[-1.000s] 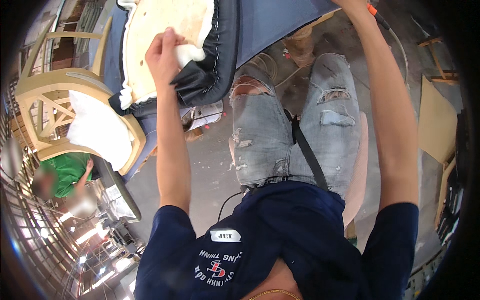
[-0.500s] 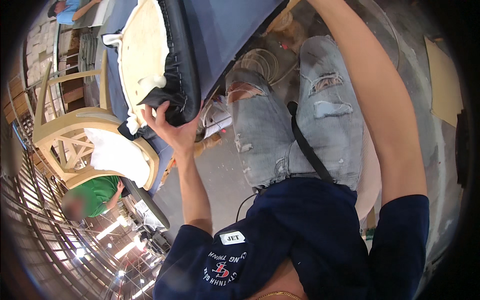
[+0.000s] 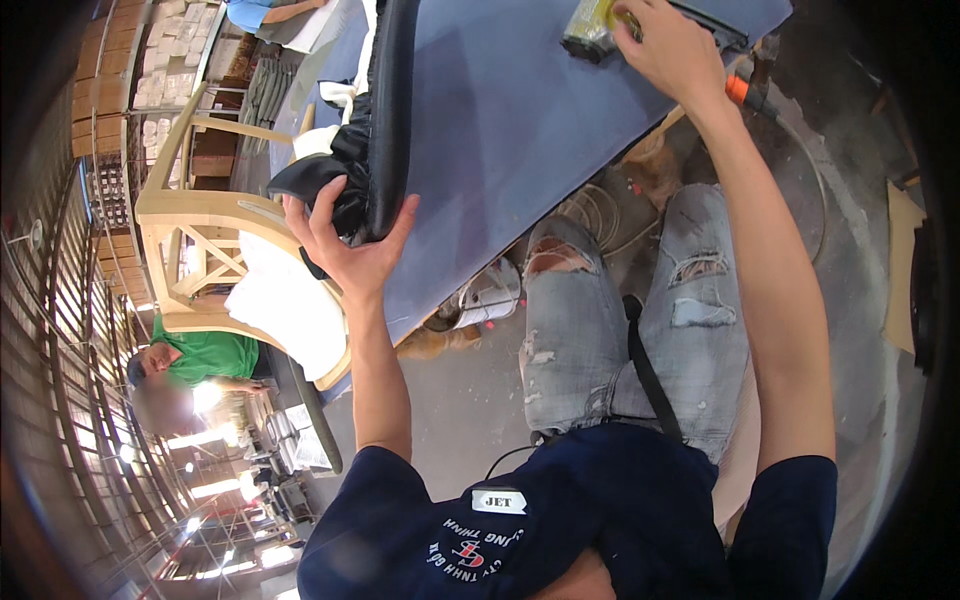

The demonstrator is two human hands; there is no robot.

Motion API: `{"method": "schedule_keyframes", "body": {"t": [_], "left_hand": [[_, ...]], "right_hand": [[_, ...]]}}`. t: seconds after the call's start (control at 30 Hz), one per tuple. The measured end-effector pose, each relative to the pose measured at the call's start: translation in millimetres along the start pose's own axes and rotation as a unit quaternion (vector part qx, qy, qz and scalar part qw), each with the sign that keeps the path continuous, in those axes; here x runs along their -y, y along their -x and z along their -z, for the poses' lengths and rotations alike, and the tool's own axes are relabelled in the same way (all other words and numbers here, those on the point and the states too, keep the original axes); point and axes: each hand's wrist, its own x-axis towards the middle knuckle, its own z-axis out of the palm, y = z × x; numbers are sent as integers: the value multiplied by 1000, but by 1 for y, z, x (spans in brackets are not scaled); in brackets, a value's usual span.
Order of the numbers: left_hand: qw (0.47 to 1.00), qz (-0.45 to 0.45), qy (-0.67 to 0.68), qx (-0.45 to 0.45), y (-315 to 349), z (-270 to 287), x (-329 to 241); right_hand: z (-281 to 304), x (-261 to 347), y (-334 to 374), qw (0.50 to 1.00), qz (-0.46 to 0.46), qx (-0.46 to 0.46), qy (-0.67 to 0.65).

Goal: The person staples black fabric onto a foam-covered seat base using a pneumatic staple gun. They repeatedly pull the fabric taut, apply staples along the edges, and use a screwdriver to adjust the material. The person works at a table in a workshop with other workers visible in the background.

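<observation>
A padded chair seat (image 3: 391, 120) in black cover stands on edge at the table's left side, its loose fabric edge folded toward the pale back. My left hand (image 3: 350, 245) grips its lower corner, fingers on the black flap and thumb against the padded side. At the top right, my right hand (image 3: 675, 55) is closed over an air staple gun (image 3: 590, 28) with a yellow and black head, lying on the table. Part of the gun is hidden under the hand. An orange hose fitting (image 3: 738, 90) shows beside my wrist.
A blue-grey table (image 3: 500, 150) spans the top. To the left lies a wooden chair frame (image 3: 190, 210) with a white sheet (image 3: 285, 290) against it. A person in green (image 3: 215, 355) is beyond it, another in blue (image 3: 250, 14) farther off. A coiled hose (image 3: 595, 225) lies below the table edge.
My right hand has come into view on the staple gun. The view has shifted, showing more table. My left hand still holds the seat, which now stands more edge-on.
</observation>
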Motion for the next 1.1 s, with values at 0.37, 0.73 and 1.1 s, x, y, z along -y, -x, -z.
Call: {"method": "schedule_keyframes", "body": {"t": [0.37,0.73,1.1], "left_hand": [[966,132,203,95,-17,-58,-31],[893,300,327,71,7,-97,-92],[825,341,423,157,79,-1,-97]], "right_hand": [[-8,3,-2,1000,14,3,-23],[-9,-6,-13,999,51,19,-6],[-33,-18,-48,989,-32,-29,144]]}}
